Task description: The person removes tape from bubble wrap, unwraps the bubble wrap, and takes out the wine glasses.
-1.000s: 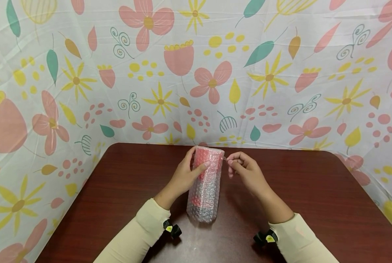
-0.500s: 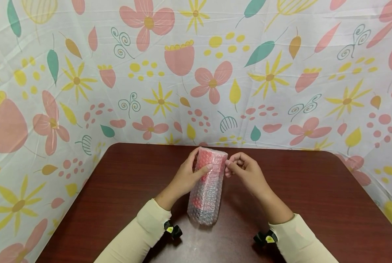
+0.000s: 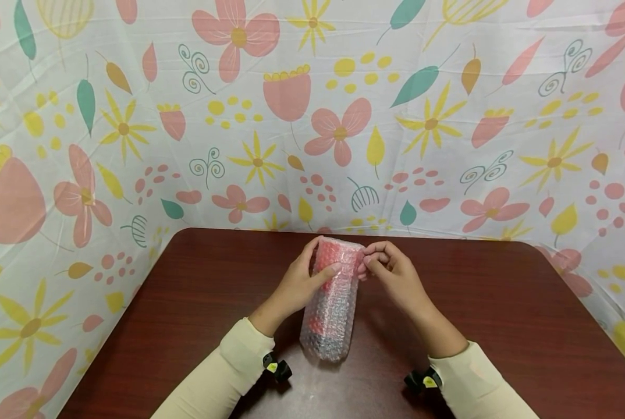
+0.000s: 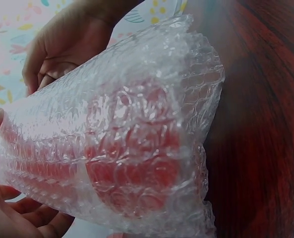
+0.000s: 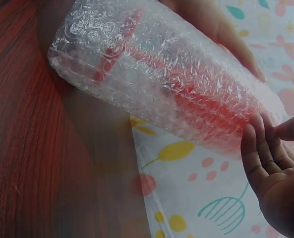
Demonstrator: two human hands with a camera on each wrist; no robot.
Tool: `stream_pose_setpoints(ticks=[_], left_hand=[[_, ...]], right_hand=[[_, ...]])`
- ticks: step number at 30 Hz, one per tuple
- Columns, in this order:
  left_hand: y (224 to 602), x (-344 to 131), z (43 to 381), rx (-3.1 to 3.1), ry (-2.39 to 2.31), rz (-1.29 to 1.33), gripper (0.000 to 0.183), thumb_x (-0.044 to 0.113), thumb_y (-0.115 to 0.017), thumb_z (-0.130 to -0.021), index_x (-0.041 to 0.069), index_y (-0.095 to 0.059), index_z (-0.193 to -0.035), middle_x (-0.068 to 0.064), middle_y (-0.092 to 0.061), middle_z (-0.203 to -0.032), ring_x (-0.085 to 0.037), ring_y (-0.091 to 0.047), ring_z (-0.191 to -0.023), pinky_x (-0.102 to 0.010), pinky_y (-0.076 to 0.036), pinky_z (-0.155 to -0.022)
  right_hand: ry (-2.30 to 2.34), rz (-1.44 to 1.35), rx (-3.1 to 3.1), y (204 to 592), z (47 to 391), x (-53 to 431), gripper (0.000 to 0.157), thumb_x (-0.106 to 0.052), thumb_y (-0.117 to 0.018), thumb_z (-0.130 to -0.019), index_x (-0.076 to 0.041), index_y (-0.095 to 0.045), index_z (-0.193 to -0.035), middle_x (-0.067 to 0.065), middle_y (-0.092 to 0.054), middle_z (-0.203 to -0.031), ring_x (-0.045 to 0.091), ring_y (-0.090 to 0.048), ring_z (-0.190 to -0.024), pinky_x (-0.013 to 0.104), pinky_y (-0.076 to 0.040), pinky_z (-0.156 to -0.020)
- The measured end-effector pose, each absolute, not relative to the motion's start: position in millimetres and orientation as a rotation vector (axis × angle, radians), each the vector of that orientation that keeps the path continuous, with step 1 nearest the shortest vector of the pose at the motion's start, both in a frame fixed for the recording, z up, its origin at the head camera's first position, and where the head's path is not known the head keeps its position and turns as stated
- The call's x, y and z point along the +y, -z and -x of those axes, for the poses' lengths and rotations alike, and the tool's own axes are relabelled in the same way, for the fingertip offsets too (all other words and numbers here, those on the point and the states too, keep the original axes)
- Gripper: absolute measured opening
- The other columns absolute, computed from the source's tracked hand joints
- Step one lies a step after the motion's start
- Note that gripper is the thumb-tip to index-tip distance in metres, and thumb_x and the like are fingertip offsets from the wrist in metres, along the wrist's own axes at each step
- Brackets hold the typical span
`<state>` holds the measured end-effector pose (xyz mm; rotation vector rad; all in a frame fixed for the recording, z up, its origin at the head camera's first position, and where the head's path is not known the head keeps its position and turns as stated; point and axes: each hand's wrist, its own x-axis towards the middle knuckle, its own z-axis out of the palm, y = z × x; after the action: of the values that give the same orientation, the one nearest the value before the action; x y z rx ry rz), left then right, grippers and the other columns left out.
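A tall bubble-wrapped package (image 3: 330, 308) with red and whitish contents leans away from me over the table. My left hand (image 3: 297, 284) grips its upper left side, thumb across the front, fingers behind. At the upper right edge, my right hand (image 3: 391, 270) pinches the wrap's edge between thumb and forefinger; the exact bit held is too small to tell. In the right wrist view, the other fingers (image 5: 265, 148) of that hand lie against or close to the package. Loose bubble wrap (image 4: 206, 79) juts out at the lower end in the left wrist view.
The dark reddish-brown table (image 3: 213, 265) has rounded far corners. A white floral-print cloth (image 3: 338, 174) hangs behind it and along the sides. Black wrist cameras (image 3: 277, 368) sit at both cuffs of the cream sleeves (image 3: 228, 361).
The left hand has shifted the package slightly right and toward me. The right fingertips, a little apart from it with a clear bit between, now meet its upper right edge.
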<state>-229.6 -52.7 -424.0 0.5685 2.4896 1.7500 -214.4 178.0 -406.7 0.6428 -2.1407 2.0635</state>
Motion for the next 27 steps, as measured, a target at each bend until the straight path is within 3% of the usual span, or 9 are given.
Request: stream_pose_setpoints(ticks=[5, 12, 19, 27], left_hand=[[424.2, -52.2, 229.6, 2.474, -1.761, -0.556, 0.086, 0.062, -0.064, -0.091, 0.027, -0.025, -0.159, -0.003, -0.046, -0.150, -0.020, -0.060, -0.115, -0.038, -0.056, -0.090], [424.2, -52.6, 228.6, 2.464, -1.779, -0.535, 0.084, 0.060, -0.064, -0.092, 0.029, -0.024, -0.159, -0.003, -0.046, -0.150, -0.020, -0.062, -0.112, -0.037, -0.057, -0.086], [424.1, -51.9, 227.5, 2.454, -1.815, -0.520, 0.082, 0.058, -0.066, -0.091, 0.030, -0.026, -0.157, -0.002, -0.052, -0.141, -0.018, -0.063, -0.105, -0.034, -0.057, -0.081], [425.1, -50.5, 228.1, 2.511, -1.821, -0.504, 0.079, 0.057, -0.066, -0.092, 0.029, -0.030, -0.156, -0.001, -0.055, -0.134, -0.017, -0.062, -0.102, -0.031, -0.056, -0.077]], right_hand=[[-2.075, -0.663, -2.138, 404.3, 213.6, 179.2, 0.023, 0.000, -0.051, -0.103, 0.016, -0.045, -0.118, 0.007, -0.070, -0.086, 0.015, -0.070, -0.079, 0.035, -0.061, -0.076], [-1.945, -0.494, -2.317, 397.8, 210.9, 180.5, 0.023, -0.015, -0.059, -0.103, 0.006, -0.060, -0.112, 0.006, -0.074, -0.087, 0.020, -0.072, -0.080, 0.039, -0.061, -0.079], [-1.808, -0.403, -2.383, 396.4, 210.1, 181.5, 0.022, -0.023, -0.064, -0.101, -0.002, -0.068, -0.108, 0.002, -0.062, -0.069, 0.015, -0.061, -0.065, 0.033, -0.056, -0.064], [-1.963, -0.501, -2.318, 395.7, 210.0, 181.9, 0.014, -0.015, -0.058, -0.103, -0.002, -0.063, -0.107, -0.003, -0.057, -0.063, 0.009, -0.054, -0.058, 0.028, -0.049, -0.055]])
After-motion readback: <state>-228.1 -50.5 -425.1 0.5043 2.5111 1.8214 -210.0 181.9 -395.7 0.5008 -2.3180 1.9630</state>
